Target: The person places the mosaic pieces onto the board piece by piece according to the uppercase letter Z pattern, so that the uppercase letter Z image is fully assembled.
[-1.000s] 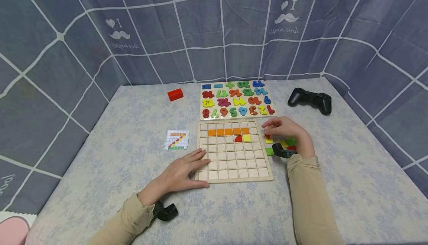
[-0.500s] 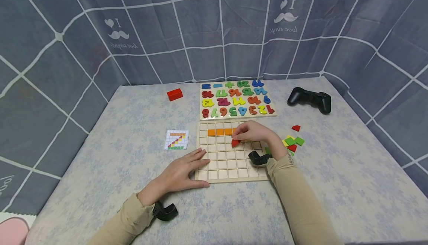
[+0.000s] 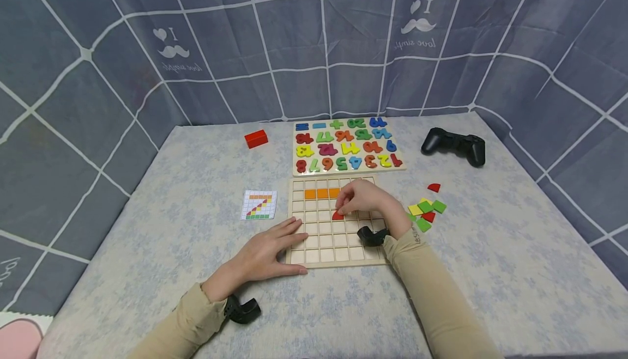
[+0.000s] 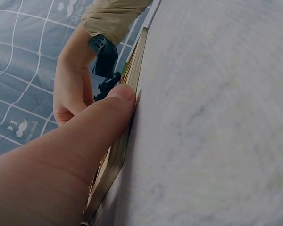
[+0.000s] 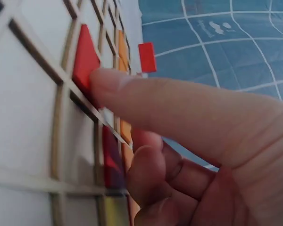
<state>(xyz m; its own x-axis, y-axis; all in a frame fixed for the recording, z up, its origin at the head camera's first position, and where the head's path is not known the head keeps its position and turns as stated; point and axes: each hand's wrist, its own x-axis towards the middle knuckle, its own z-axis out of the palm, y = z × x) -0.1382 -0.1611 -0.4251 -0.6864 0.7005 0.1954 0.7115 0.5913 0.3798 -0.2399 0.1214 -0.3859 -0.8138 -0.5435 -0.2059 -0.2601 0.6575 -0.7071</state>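
A wooden grid board (image 3: 320,241) lies in front of the person. My right hand (image 3: 361,198) is over its middle and pinches a red quarter-circle tile (image 3: 338,215) at a cell; in the right wrist view the thumb tip presses on this red tile (image 5: 86,61). Orange tiles (image 3: 321,193) line an upper row, partly covered by the hand. Another red tile (image 5: 113,157) and a yellow tile (image 5: 117,211) sit in cells behind the fingers. My left hand (image 3: 267,251) rests with straight fingers on the board's left edge, its thumb (image 4: 120,94) along the near edge.
A pattern card (image 3: 259,205) lies left of the board. Loose green, yellow and red tiles (image 3: 424,207) are piled at the right. Behind the board are a number puzzle (image 3: 348,146), a red block (image 3: 257,139) and a black game controller (image 3: 454,146).
My right hand has moved left from beside the loose tiles to the board's middle, bringing the red quarter-circle tile down to a cell. The left hand has stayed in place.
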